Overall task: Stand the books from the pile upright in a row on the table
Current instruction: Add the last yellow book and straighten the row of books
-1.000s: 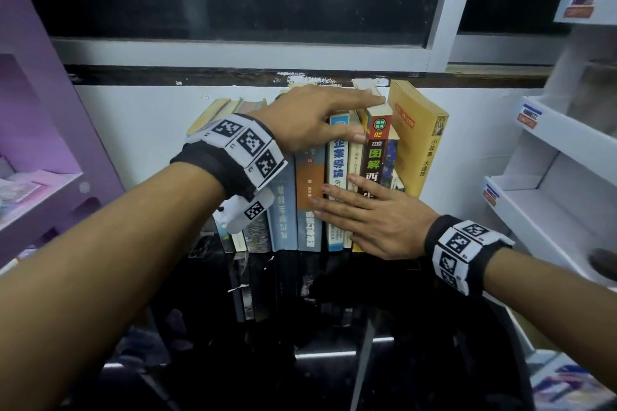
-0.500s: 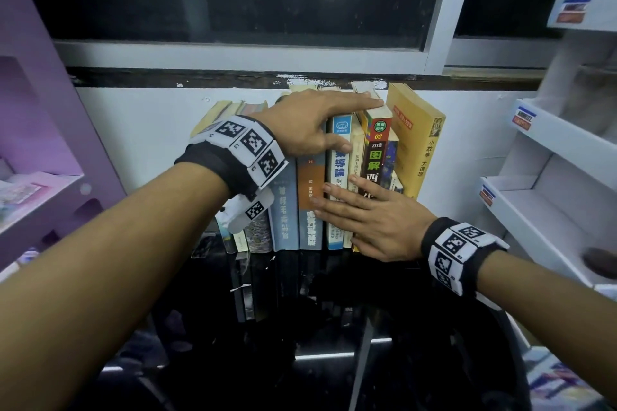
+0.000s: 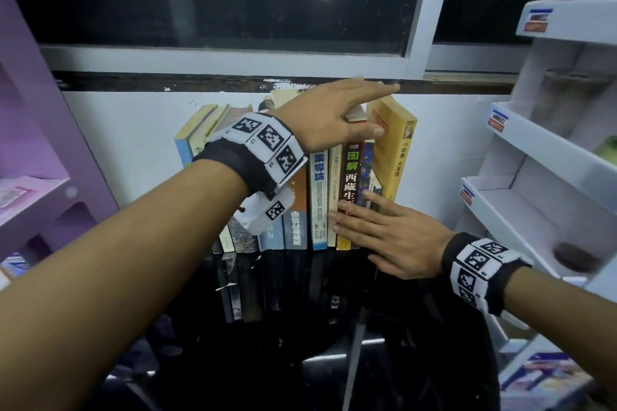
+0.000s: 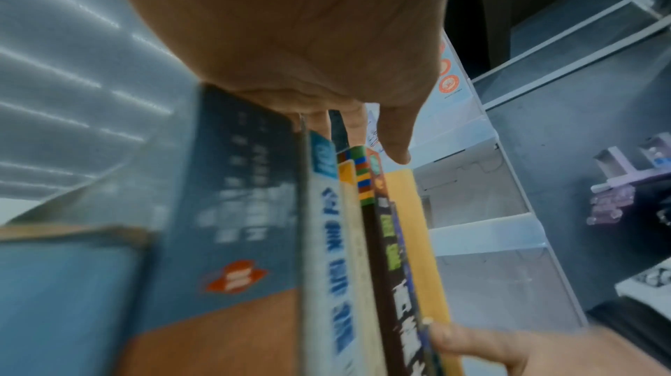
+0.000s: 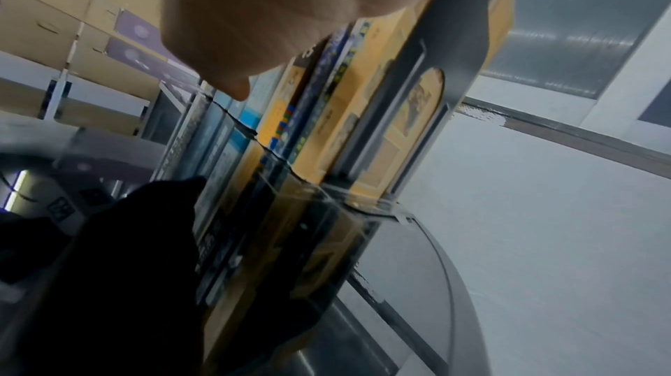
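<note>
Yellow-covered paperback book [image 3: 395, 143] stands at the right end of the upright row of books [image 3: 317, 203], on the glossy black table [image 3: 300, 327] against the white wall. Left hand [image 3: 329, 117] rests flat atop the row, fingers straight (thumb touching the yellow cover). Right hand [image 3: 392, 237], fingers extended, presses the spines low down.

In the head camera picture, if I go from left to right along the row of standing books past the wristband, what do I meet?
Blue-and-white book → thin cream book → dark red book → dark blue book → yellow book, leaning at the right end.
</note>
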`<state>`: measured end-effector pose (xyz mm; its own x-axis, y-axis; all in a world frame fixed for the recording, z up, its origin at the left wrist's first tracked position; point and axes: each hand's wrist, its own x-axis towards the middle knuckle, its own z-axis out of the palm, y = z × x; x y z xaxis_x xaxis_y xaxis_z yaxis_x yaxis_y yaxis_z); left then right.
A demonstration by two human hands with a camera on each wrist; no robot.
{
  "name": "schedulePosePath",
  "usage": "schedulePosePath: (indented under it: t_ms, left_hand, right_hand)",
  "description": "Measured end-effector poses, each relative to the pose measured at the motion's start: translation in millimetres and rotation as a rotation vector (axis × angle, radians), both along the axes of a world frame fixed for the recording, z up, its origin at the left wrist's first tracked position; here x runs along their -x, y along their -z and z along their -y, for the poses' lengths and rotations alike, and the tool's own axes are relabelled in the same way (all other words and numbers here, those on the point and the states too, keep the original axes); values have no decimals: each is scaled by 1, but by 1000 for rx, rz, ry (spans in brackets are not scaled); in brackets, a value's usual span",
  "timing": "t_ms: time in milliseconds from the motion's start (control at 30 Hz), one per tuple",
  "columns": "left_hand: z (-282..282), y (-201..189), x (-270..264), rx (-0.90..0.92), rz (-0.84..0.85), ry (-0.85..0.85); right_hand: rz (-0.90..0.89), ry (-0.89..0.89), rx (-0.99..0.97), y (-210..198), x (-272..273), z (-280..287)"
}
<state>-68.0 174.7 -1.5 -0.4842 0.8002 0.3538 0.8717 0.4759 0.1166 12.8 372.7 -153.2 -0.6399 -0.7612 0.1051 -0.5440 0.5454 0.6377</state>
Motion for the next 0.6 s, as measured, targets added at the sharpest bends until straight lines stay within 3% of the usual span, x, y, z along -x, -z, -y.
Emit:
schedulePosePath:
  t_ms: [233, 600]
  left_hand:
    - [-24, 5, 15, 143, 14, -24]
    - [-18, 4, 15, 145, -29, -23]
  right_hand:
    - [-2, -20, -9, 4, 15, -5]
    - [24, -92, -52, 5, 32, -10]
